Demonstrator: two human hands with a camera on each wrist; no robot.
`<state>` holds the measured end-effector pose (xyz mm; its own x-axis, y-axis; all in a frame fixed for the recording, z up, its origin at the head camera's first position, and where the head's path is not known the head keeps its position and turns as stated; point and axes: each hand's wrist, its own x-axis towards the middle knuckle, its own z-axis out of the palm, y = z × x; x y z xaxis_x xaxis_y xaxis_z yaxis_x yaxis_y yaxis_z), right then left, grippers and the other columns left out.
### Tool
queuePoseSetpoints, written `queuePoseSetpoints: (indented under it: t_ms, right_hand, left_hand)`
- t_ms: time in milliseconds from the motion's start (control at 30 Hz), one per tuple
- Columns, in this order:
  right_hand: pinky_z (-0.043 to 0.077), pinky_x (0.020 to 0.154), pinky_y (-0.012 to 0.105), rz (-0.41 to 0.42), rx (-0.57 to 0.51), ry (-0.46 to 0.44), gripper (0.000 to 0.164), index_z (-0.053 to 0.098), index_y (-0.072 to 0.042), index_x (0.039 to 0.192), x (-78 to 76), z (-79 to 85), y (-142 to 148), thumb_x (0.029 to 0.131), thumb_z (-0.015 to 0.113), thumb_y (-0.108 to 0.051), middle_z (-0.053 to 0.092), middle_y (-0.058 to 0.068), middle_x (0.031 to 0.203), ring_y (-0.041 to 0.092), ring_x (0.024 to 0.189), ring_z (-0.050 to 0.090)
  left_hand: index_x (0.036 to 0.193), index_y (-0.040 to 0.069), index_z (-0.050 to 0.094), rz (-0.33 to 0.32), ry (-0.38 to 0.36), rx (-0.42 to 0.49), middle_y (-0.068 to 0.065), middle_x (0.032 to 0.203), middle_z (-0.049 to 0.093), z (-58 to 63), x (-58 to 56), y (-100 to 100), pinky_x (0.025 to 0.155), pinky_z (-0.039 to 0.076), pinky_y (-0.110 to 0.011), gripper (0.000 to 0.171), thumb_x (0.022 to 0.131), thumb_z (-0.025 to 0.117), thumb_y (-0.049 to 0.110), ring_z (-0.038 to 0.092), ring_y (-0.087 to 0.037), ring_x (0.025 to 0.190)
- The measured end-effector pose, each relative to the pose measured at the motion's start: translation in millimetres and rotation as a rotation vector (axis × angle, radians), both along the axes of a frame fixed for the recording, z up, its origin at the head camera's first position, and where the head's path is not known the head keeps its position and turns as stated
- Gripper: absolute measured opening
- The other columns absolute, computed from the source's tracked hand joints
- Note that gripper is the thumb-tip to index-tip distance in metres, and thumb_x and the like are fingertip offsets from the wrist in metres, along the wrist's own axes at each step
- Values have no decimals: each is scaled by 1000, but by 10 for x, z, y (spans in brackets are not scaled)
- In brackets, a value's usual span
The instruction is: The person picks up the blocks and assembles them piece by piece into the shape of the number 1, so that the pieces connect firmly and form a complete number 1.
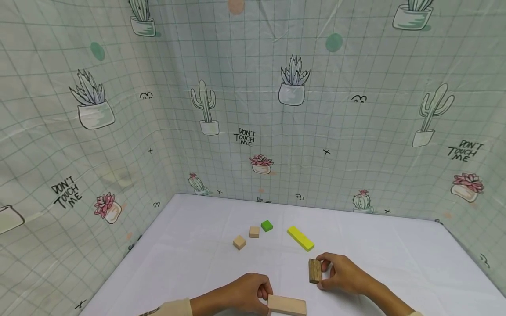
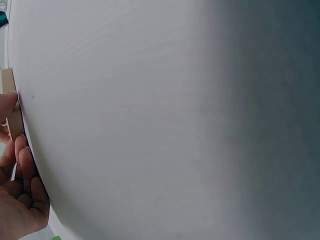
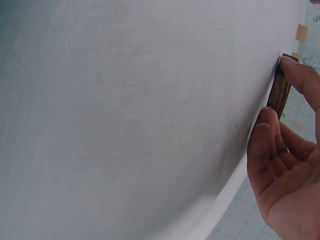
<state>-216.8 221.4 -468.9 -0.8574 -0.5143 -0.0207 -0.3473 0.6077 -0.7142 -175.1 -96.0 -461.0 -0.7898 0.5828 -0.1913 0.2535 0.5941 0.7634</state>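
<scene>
my right hand [image 1: 343, 274] has its grip pinched on a dark wooden block [image 1: 314, 270], thumb and fingers at its ends, standing it on its long edge on the bench [image 1: 189, 263] in the lower middle of the frame. my left hand [image 1: 247, 292] grips the left end of a pale long block [image 1: 287, 305] lying flat at the bottom edge. further up sit two small tan cubes [image 1: 239, 242], a green cube [image 1: 266, 226] and a yellow bar [image 1: 300, 238], apart from both hands.
</scene>
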Motion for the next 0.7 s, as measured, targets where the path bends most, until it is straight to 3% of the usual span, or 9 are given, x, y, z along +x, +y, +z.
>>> queuePoseSetpoints:
  t_ms: [700]
  right_hand:
    - [45,60,22,21,-28,-48,64,56,9,126,73,10,-80,75,87,-15,58,4,95,4,68,50]
  left_hand:
    - [89,15,65,8,-13,10,10,77,56,20,40,-67,69,45,-16,25,74,83,6,50,1,72]
